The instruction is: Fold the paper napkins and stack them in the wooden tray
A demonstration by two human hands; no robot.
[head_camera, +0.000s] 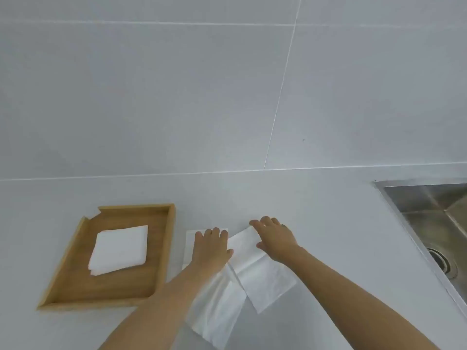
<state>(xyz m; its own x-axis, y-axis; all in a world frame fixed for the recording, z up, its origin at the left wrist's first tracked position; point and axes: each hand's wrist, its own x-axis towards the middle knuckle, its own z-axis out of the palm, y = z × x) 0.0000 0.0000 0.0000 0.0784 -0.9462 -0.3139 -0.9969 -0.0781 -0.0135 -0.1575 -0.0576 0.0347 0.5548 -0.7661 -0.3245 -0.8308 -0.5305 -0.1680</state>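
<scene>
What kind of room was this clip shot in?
Most likely a kitchen: a stainless steel sink with a drain is set into a pale countertop, backed by a wall of large grey tiles. A wooden tray of folded napkins fits that.

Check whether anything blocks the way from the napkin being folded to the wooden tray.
Nothing visible does. The napkin lies on the counter under both hands, right of the wooden tray. Only bare counter lies between them, and the tray holds just a stack of folded napkins.
</scene>
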